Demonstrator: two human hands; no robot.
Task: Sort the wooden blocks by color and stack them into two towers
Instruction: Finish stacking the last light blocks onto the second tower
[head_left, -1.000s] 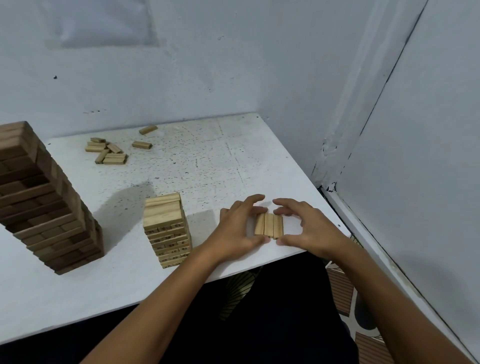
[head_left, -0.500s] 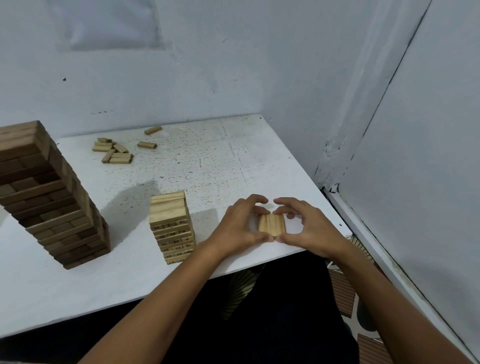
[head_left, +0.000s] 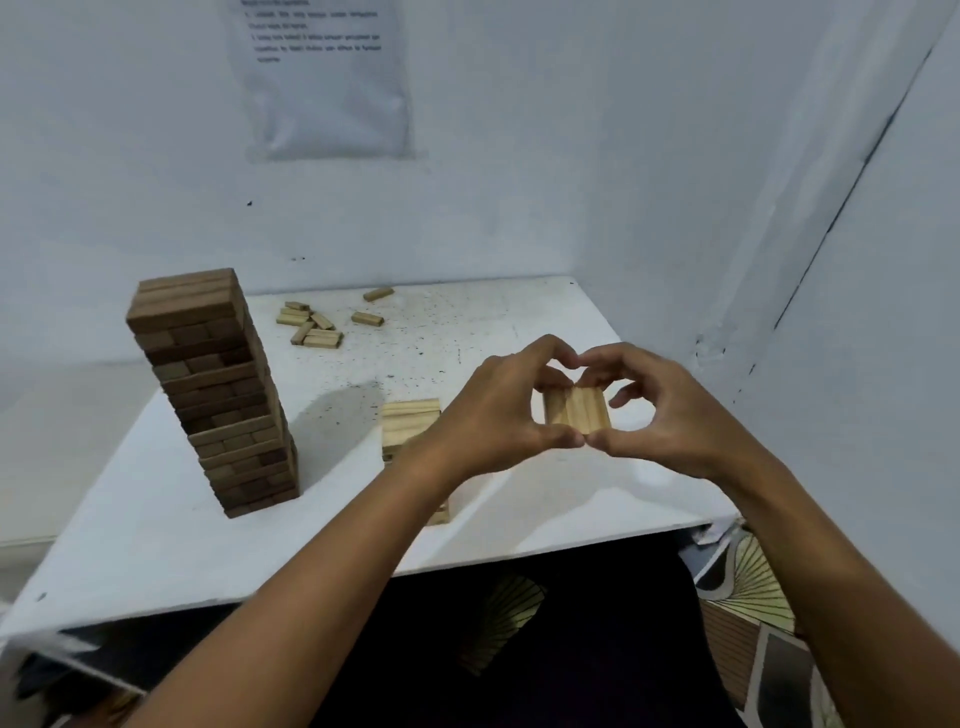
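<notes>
Pale wood layer of three blocks (head_left: 576, 410) pinched between left hand (head_left: 498, 410) and right hand (head_left: 670, 410), apparently lifted clear of table (head_left: 156, 530). Light tower (head_left: 410, 421) sits just behind left hand. Blocks light, stiff, loose; squeeze outer edges inward.

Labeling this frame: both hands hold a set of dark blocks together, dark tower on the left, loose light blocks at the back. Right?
One error: the blocks held by the left hand and right hand are light, not dark, per the head view. Dark tower and loose light blocks are as stated.

Left forearm (head_left: 322, 587) hides most of light tower (head_left: 410, 421); wall notice (head_left: 324, 78) txt unreadable.
</notes>
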